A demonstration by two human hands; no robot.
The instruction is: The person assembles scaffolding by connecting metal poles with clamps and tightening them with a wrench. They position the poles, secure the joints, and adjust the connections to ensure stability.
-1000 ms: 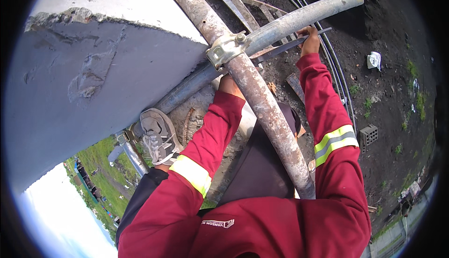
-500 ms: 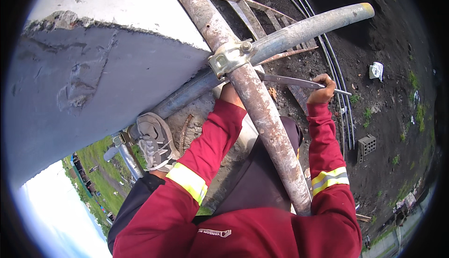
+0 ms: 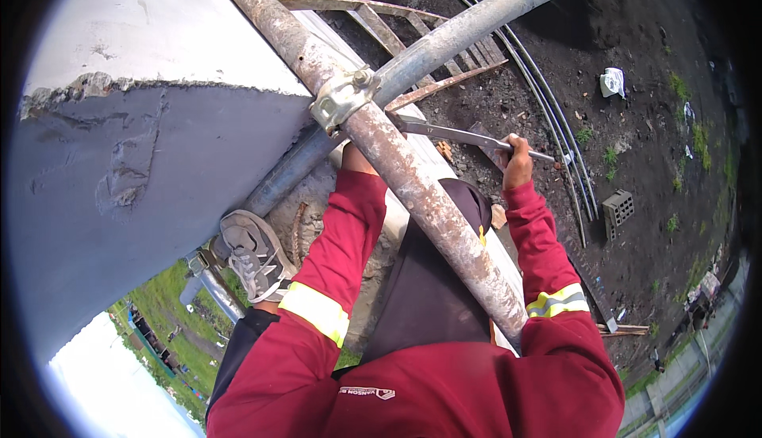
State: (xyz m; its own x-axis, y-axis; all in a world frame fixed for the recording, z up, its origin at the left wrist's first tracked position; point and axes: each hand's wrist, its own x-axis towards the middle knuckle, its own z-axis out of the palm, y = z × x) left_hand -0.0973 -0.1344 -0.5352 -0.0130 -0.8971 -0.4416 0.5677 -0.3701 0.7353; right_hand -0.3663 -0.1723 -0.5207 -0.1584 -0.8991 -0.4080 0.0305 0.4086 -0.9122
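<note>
My right hand (image 3: 518,162) is wrapped round the handle of a steel spud wrench (image 3: 460,134), whose thin tapered end sticks out past my fist. The wrench's head reaches to the rusty, paint-flecked scaffold pipe (image 3: 413,172), just below the coupler, where the pipe partly hides it. A metal scaffold coupler (image 3: 345,98) clamps this pipe across a grey scaffold pipe (image 3: 476,31). My left hand (image 3: 354,157) reaches up beneath the rusty pipe near the coupler. Its fingers are hidden behind the pipe, so what they touch cannot be seen.
A concrete block (image 3: 190,144) with a chipped edge fills the left. My shoe (image 3: 255,254) rests beside the grey pipe over rough concrete. A rusty metal frame (image 3: 389,37), long thin pipes (image 3: 530,73) and a hollow block (image 3: 617,209) lie on dark ground far below.
The whole view has shifted, so pipes and coupler sit further left. My right hand, still on the wrench, has swung slightly nearer to me. My left hand stays beneath the pipe.
</note>
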